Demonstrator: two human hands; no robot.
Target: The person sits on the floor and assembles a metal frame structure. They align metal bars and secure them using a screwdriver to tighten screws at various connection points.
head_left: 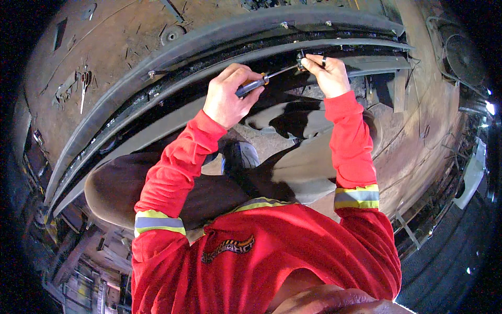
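Observation:
My left hand (228, 94) is closed round the handle of a screwdriver (252, 86), whose thin shaft points to the upper right. The shaft's tip meets a small dark fitting (300, 61). My right hand (333, 76) pinches that fitting between thumb and fingers; its exact kind is too small to tell. Both hands are over the near side of long, curved metal beams (209, 43), which run across in front of my knees. A bolt (284, 25) and another bolt (328, 23) stick out of the far beam.
On the brown floor beyond the beams lie a plier-like tool (84, 90) and a round metal disc (172, 34). Far right stands a large round black object (465, 58) beside a cable. A pale panel (472, 175) is at the right edge. My bent legs (157, 193) are close beneath my arms.

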